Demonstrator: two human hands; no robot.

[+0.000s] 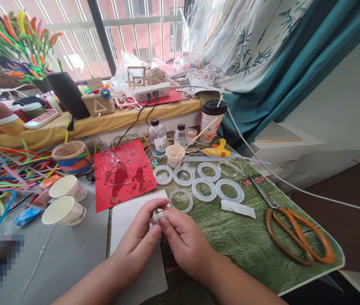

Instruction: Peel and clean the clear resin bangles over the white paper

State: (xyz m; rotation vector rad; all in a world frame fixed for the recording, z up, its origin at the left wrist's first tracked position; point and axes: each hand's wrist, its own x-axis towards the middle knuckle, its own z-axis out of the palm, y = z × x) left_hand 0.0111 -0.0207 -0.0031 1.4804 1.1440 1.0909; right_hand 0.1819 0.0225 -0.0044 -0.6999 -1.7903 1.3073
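My left hand (pixel 140 237) and my right hand (pixel 184 241) meet over a sheet of white paper (pixel 135 271). Between their fingertips they grip a small whitish, partly see-through piece (pixel 158 216). Most of it is hidden by the fingers, so its kind is unclear. Just beyond the right hand lies a clear ring mold (pixel 190 204), with several more round silicone molds (pixel 204 189) behind it. A crumpled strip of white paper (pixel 237 209) rests to the right of the hands.
Large orange-handled scissors (pixel 297 235) lie at right. Behind the molds stand a paper cup (pixel 175 159) with a stick, a clear bottle (pixel 157 140) and a yellow glue gun (pixel 218 149). A resin-spotted red sheet (pixel 124 173) and tipped paper cups (pixel 62 212) are at left.
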